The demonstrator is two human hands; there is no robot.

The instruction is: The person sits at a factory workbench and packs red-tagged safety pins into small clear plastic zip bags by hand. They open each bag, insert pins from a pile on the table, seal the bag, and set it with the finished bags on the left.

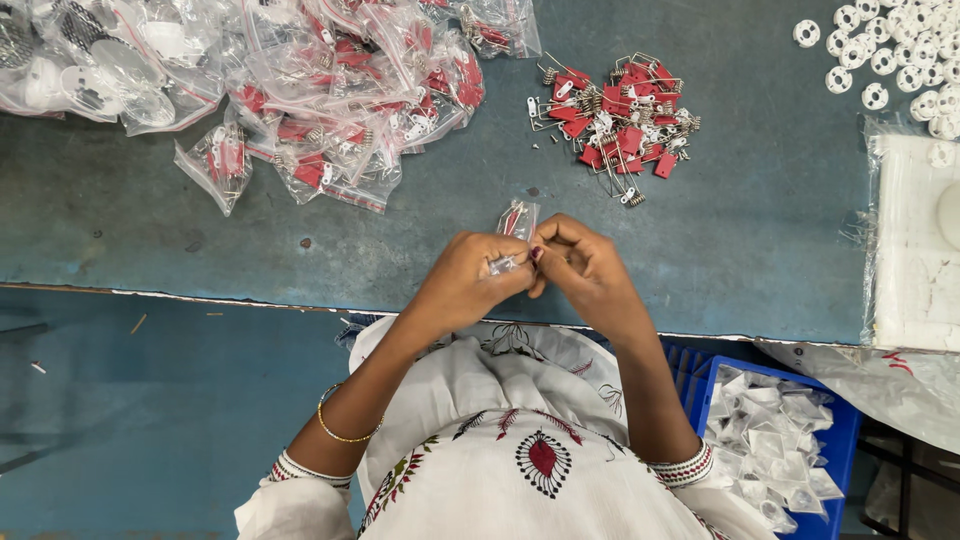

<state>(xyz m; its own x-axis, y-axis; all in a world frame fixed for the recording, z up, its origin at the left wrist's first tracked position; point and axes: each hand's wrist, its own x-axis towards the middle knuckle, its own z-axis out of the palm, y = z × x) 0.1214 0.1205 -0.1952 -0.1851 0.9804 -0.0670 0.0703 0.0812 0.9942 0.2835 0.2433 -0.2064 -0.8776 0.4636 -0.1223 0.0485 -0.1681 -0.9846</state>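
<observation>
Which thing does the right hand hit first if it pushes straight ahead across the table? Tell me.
Likely the loose pile of red clips and springs; the right hand points up-table toward it, past the small bag it pinches.

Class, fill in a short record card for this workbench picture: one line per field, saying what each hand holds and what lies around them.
Left hand: left hand pinches the lower end of a small clear bag
Right hand: right hand grips the same bag, fingertips meeting the left
Bag contents: red parts
Surface: blue-grey table
Ahead: loose pile of red clips and wire springs
Far left: heap of filled bags
Far right: white round parts
Lower right: blue crate of empty bags
</observation>
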